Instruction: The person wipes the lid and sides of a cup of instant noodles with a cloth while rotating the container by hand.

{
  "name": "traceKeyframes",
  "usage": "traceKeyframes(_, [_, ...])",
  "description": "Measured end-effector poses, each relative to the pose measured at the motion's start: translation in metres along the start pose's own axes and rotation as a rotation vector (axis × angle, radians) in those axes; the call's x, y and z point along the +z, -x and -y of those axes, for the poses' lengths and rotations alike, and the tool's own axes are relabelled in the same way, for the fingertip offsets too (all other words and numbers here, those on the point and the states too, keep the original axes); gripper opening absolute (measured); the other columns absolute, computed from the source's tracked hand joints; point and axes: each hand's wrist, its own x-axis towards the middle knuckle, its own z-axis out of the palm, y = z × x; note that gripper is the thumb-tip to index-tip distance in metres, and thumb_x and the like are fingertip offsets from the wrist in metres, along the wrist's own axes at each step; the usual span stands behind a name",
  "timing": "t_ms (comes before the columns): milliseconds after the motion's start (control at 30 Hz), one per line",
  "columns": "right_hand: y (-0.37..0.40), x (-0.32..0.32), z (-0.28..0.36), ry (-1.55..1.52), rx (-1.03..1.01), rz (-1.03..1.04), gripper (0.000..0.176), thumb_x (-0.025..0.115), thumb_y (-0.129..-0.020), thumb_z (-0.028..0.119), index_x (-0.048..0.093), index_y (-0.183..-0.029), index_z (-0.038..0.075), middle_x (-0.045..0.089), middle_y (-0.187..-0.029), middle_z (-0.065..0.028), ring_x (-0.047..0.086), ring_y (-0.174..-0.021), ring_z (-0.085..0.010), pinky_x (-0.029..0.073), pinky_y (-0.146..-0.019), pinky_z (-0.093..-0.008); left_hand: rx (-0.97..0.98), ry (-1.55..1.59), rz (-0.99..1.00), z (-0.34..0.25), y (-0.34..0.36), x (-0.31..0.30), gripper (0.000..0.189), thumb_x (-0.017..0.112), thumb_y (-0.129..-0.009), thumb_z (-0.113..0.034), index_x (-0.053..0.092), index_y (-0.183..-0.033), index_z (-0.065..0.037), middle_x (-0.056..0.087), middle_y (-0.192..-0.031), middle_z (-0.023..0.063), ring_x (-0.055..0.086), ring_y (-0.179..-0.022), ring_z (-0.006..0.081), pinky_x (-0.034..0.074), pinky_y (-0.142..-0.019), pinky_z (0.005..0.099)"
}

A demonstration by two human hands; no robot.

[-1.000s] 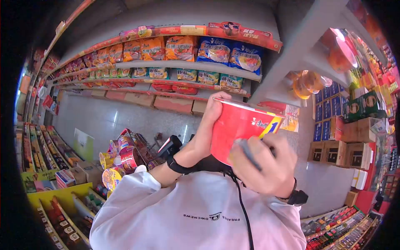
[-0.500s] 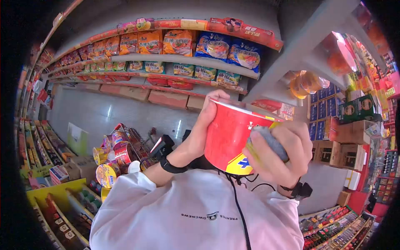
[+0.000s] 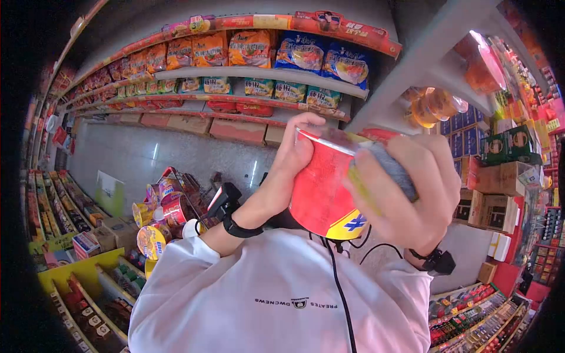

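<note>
A large red cup (image 3: 321, 188) with a yellow and blue label near its base is tilted in front of my chest. My left hand (image 3: 292, 150) grips it at the left side, thumb on the red wall and fingers round the far rim. A grey cloth (image 3: 389, 167) with a yellow-green edge is bunched in my right hand (image 3: 415, 194), against the cup's upper right side. The fingers of my right hand are curled over the cloth and a little blurred.
Shelves of orange noodle packs (image 3: 250, 48) and blue packs (image 3: 300, 52) stand ahead. A cart (image 3: 191, 194) with noodle cups (image 3: 152, 241) is at the left. Cardboard boxes (image 3: 497, 176) are stacked at the right; product racks (image 3: 82, 312) stand at lower left.
My right hand has moved up and to the right with the cloth, towards the cup's rim. The cup has shifted and turned slightly, still in my left hand.
</note>
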Motion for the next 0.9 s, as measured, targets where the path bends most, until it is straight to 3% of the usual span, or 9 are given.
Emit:
traceKeyframes(233, [0.023, 0.000, -0.002, -0.109, 0.125, -0.065, 0.048, 0.087, -0.055, 0.010, 0.073, -0.101, 0.005, 0.059, -0.097, -0.0148, 0.058, -0.081, -0.0323, 0.049, -0.068, -0.0412, -0.094, 0.059, 0.001, -0.006, 0.004, 0.001, 0.062, 0.045, -0.101, -0.059, 0.036, -0.141, -0.012, 0.057, -0.128, 0.0123, 0.059, -0.120, 0.0225, 0.049, -0.102, 0.0392])
traceKeyframes(333, [0.031, -0.001, -0.005, -0.096, 0.102, -0.162, 0.043, 0.086, -0.053, 0.009, 0.071, -0.094, 0.006, 0.061, -0.087, -0.0118, 0.061, -0.070, -0.0280, 0.050, -0.057, -0.0348, -0.137, 0.155, 0.039, -0.004, 0.003, -0.001, 0.060, 0.042, -0.103, -0.059, 0.040, -0.138, -0.010, 0.058, -0.126, 0.0112, 0.060, -0.118, 0.0206, 0.049, -0.102, 0.0380])
traceKeyframes(400, [0.041, -0.004, -0.001, -0.177, 0.175, -0.140, 0.041, 0.085, -0.065, 0.009, 0.070, -0.103, 0.002, 0.059, -0.096, -0.0151, 0.055, -0.078, -0.0297, 0.045, -0.065, -0.0392, -0.165, 0.212, 0.041, -0.001, 0.001, -0.002, 0.061, 0.039, -0.103, -0.059, 0.044, -0.136, -0.007, 0.059, -0.125, 0.0098, 0.061, -0.117, 0.0184, 0.050, -0.101, 0.0361])
traceKeyframes(600, [0.046, -0.008, -0.001, -0.195, 0.147, -0.174, 0.038, 0.083, -0.072, 0.013, 0.068, -0.104, 0.000, 0.059, -0.094, -0.0160, 0.053, -0.076, -0.0287, 0.043, -0.063, -0.0392, -0.190, 0.251, 0.006, 0.007, 0.001, -0.008, 0.073, 0.036, -0.101, -0.066, 0.044, -0.137, -0.003, 0.064, -0.115, 0.0074, 0.064, -0.111, 0.0181, 0.051, -0.099, 0.0331])
traceKeyframes(900, [0.039, -0.010, 0.004, -0.180, 0.152, -0.187, 0.037, 0.083, -0.072, 0.013, 0.069, -0.103, 0.000, 0.059, -0.093, -0.0154, 0.054, -0.076, -0.0285, 0.043, -0.063, -0.0387, -0.196, 0.308, 0.002, -0.003, 0.000, 0.000, 0.076, 0.034, -0.100, -0.069, 0.043, -0.138, -0.004, 0.065, -0.115, 0.0097, 0.066, -0.111, 0.0190, 0.053, -0.097, 0.0344])
